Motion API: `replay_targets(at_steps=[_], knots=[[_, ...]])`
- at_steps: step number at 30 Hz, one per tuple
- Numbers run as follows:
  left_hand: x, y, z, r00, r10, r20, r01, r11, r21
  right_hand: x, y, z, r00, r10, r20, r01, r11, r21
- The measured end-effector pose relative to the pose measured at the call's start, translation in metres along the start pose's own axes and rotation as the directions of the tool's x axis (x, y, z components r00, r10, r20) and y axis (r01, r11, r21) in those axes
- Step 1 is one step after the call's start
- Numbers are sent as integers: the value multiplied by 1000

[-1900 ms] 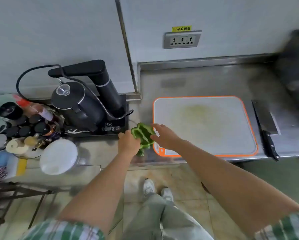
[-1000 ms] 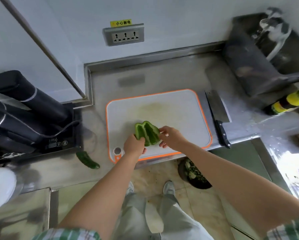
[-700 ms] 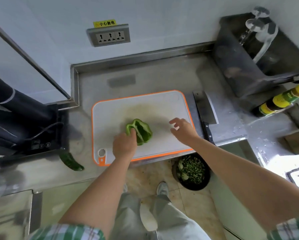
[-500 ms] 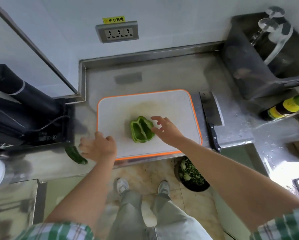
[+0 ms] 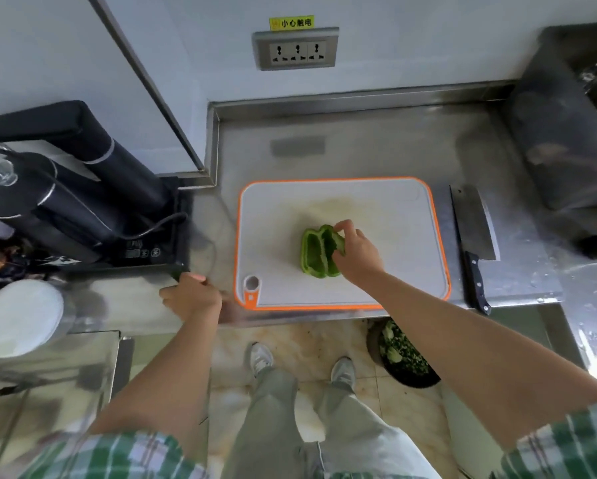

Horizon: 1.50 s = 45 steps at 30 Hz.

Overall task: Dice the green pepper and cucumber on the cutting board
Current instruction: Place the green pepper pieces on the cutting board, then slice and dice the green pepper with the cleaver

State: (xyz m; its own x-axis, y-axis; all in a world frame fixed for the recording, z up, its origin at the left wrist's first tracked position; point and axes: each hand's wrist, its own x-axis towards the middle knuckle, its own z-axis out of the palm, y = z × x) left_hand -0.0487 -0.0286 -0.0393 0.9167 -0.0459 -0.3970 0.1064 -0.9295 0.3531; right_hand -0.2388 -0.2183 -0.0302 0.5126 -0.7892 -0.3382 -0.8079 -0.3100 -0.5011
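Note:
A halved green pepper point(image 5: 316, 250) lies hollow side up in the middle of the white, orange-rimmed cutting board point(image 5: 393, 209). My right hand point(image 5: 357, 254) pinches the pepper's right edge with thumb and fingers. My left hand point(image 5: 191, 299) is on the steel counter just left of the board, back up and fingers curled downward. The cucumber does not show; it may be hidden under that hand. A cleaver point(image 5: 473, 229) lies on the counter right of the board, handle toward me.
A black kettle point(image 5: 31, 188) and its base stand at the left, with a white lid point(image 5: 17, 316) in front. A dark tub point(image 5: 559, 150) sits at the back right. On the floor below the counter edge stands a bin of green scraps point(image 5: 405, 357).
My left hand let go of the pepper and moved left off the board onto the counter where the cucumber lay. My right hand came back and took the pepper's right edge.

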Motion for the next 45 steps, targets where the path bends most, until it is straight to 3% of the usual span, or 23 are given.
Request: replay_targets(at_steps=[5,9,14,17,20,23,25,27,33,37,39,45], knots=[[-26,36,9,951,284,-118,-300,943,-144,0,1,-1,1000,-10,8,9,999,45],[-60,71,35,859,512,21,-499,844,-199,-3,11,-5,999,-40,37,36,996,83],[-80,86,56,778,580,241,-525,811,-256,-7,24,-16,986,-81,144,55,983,178],[-79,88,58,799,551,242,-556,829,-53,-8,39,-31,995,-53,87,38,986,160],[-84,95,57,837,528,143,-539,840,60,-9,70,-55,989,87,-121,-72,990,123],[-94,99,62,849,513,127,-525,846,94,-16,106,-77,892,347,-291,-365,931,-7],[-99,99,69,861,481,168,-503,854,132,-27,129,-83,805,508,-307,-551,832,-69],[-104,98,75,871,458,176,-483,864,140,-36,151,-78,786,567,-245,-596,800,-61],[-105,98,80,879,448,162,-468,875,124,-45,167,-77,883,438,-168,-409,894,181],[-102,99,80,875,456,163,-473,877,86,-47,145,-88,842,420,-340,-323,895,308],[-102,101,78,885,429,183,-443,896,39,-46,128,-91,855,370,-364,-216,891,398],[-100,99,69,876,408,256,-385,913,-136,-40,78,-76,989,64,-133,-7,920,391]])
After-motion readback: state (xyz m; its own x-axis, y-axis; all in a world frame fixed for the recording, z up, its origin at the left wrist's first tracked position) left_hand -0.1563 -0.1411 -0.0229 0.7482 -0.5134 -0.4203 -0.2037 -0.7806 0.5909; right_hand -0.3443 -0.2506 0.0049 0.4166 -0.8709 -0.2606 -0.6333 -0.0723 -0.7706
